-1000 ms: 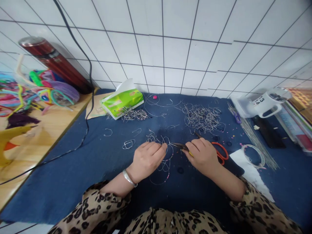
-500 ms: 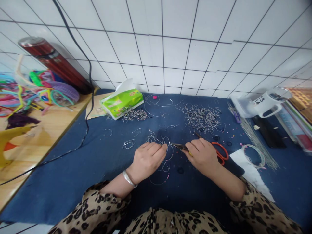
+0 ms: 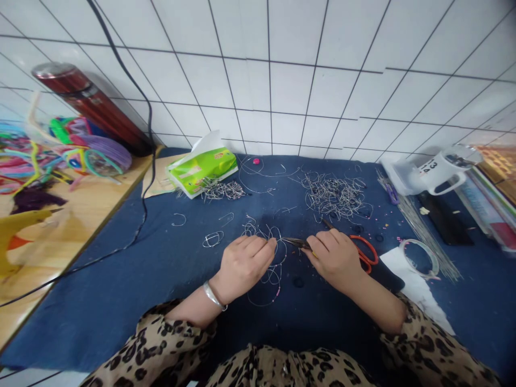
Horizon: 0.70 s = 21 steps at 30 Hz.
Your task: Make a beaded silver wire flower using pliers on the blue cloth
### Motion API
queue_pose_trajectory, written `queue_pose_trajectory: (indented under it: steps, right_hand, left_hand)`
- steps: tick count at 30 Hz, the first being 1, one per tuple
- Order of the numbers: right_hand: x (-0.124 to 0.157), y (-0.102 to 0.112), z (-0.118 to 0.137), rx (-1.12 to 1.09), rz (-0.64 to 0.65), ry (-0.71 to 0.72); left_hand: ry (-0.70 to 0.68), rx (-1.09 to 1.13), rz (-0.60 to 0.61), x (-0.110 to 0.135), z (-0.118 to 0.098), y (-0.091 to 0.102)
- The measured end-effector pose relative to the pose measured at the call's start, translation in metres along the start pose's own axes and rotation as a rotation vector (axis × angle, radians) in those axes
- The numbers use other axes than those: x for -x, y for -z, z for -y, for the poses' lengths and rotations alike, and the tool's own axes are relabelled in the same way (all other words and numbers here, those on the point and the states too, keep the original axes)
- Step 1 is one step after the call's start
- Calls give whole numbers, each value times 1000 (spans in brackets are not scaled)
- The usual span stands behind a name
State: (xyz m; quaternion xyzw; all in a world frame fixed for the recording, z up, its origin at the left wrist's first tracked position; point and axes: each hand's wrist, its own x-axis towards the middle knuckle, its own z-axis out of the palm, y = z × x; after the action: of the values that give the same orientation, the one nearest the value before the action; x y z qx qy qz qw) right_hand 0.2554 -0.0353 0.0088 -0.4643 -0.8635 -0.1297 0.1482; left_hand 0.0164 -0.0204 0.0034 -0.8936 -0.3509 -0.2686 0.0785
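My left hand [image 3: 246, 266] is closed, its fingertips pinching a thin wire [image 3: 285, 251] that curves out to the right in a loop. My right hand [image 3: 335, 260] is wrapped round a pair of pliers [image 3: 296, 242]; their dark jaws point left and reach the wire close to my left fingertips. Most of the handles is hidden in my palm. Below the hands, a wire loop with small pink beads [image 3: 278, 292] lies on the blue cloth [image 3: 161, 290]. Other bent wires lie just behind my left hand.
Orange-handled scissors [image 3: 365, 252] lie beside my right hand. Behind are a tangled wire pile [image 3: 336, 196], a green tissue pack [image 3: 203, 171] and more wire pieces [image 3: 223, 190]. To the right are a wire coil [image 3: 419, 258], straight wires [image 3: 427, 236] and a white mug [image 3: 447, 169]. A black cable [image 3: 145, 207] crosses the left.
The jaws of the pliers seem slightly closer together, with my right hand a little more closed round the handles. Otherwise both hands stay in place.
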Motion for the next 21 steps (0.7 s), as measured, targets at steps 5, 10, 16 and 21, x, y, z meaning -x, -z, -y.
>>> queue_pose_trajectory:
  steps: [5, 10, 16, 21]
  right_hand:
    - [0, 1, 0, -20, -6, -1]
    - [0, 0, -1, -7, 1, 5]
    - [1, -1, -1, 2, 11, 7]
    - [1, 0, -2, -23, 25, 12]
  left_hand:
    - [9, -2, 11, 1, 0, -2]
    - [4, 12, 10, 0, 0, -1]
    - [3, 38, 0, 1, 0, -2]
    - [5, 58, -11, 0, 0, -2]
